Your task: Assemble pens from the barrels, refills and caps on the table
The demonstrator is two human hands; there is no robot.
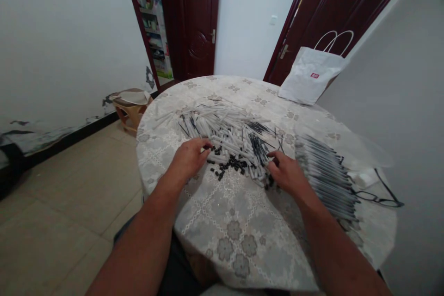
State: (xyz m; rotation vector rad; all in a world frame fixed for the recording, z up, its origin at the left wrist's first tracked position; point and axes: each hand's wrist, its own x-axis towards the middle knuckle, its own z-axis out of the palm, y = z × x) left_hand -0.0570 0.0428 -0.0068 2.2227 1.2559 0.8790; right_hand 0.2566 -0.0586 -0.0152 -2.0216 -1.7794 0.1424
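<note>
My left hand (193, 155) is at the left of a heap of white pen barrels (222, 120), thumb and forefinger brought together. Whatever is between those fingertips is too small to make out. On the other side of the heap, my right hand (287, 172) has its fingers curled beside a bunch of dark pen refills (258, 148). Something dark shows at its fingertips, but I cannot tell what it is. Between the hands, small black caps or plugs (234, 164) lie scattered on the cloth.
A row of pens (328, 175) in clear plastic lies right of my right arm. Beyond it are black-framed glasses (378, 198). A white paper bag (310, 74) stands at the table's back right. The round table has a patterned cloth (239, 236). A stool (130, 106) is at the left.
</note>
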